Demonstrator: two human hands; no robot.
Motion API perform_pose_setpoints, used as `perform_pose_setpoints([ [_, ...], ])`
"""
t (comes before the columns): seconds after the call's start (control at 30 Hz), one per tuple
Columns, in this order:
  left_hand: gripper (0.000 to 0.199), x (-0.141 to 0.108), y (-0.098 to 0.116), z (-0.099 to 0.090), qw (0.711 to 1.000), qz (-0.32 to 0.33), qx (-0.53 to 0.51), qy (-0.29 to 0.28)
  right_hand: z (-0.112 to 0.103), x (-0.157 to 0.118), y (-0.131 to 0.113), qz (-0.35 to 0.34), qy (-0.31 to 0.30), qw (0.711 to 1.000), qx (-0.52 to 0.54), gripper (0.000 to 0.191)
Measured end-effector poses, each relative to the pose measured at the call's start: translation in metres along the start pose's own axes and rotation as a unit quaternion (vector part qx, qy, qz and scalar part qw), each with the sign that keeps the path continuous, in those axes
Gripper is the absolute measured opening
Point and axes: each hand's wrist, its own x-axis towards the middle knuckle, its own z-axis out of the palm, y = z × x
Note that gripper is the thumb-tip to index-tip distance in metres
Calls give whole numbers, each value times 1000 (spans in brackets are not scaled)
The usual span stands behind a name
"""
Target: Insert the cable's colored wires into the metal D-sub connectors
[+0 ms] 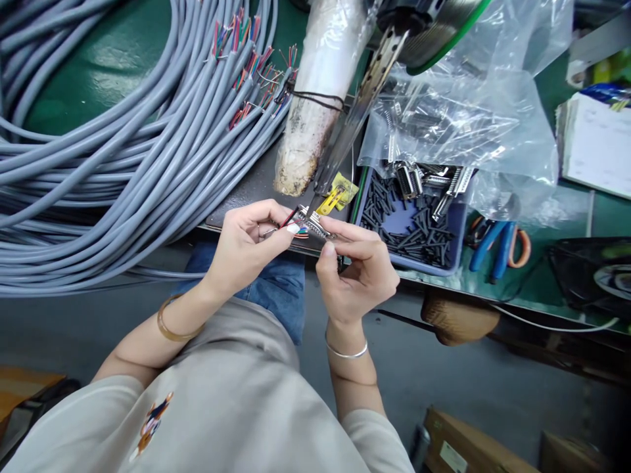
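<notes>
Thin coloured wires [300, 232] are pinched between the thumb and fingers of my left hand [249, 246], beside a silver multi-pin connector [319, 226]. My right hand [359, 266] has its thumb and fingers closed at the connector's right end. The dark tip of a soldering iron [345, 125], mounted pointing downward, reaches the connector between both hands. Just behind it lies a yellow piece [331, 201] with a crumpled yellow wrapper. Fingers partly cover the wires and the connector.
Grey cables [123, 171] with stripped ends fill the left. A plastic-wrapped roll [320, 79] stands behind the hands. To the right are a blue tray [458, 246] of black tubes and connectors, plastic bags [468, 125], blue-handled cutters [500, 246] and a solder spool [451, 33].
</notes>
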Motion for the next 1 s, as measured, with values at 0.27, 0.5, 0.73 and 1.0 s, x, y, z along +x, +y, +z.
perform_pose_setpoints([
  [0.27, 17, 1, 5, 0, 1000, 0, 8, 0, -3, 7, -3, -44, 0, 998, -34, 15],
  [0.5, 19, 3, 4, -1, 1000, -26, -2, -16, -5, 1, -1, -84, -2, 994, -68, 16],
  [0.73, 18, -1, 2, -1, 999, -33, -4, -10, -2, -4, 1, -20, -3, 1000, -3, 17],
  [1.0, 20, -2, 5, 3, 1000, -7, -1, 2, 0, -2, 0, -44, 1, 999, -13, 19],
])
